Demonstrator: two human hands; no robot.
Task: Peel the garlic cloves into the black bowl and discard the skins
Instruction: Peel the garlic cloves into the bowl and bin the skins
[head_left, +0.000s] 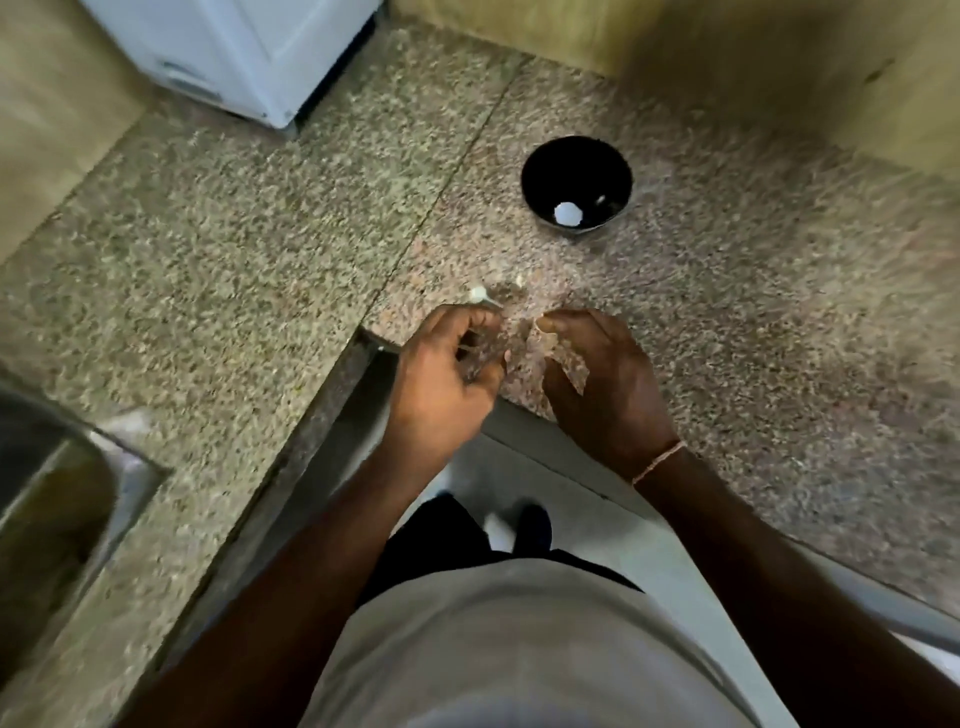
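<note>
Head view: left hand (441, 374) grip curled on blurred skins (480, 296); right hand (605, 379) grip unclear.

One head-worn wide-angle cam, looks steeply down & fwd from above the person's torso onto speckled bench (727, 322); both forearms reach in from bottom edge, close range, heavy edge distortion.

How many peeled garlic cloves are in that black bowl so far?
2 show in the black bowl: a large white clove near its front left and a smaller pale piece to its right, too blurred to be sure. Others could hide under the near rim.
</note>
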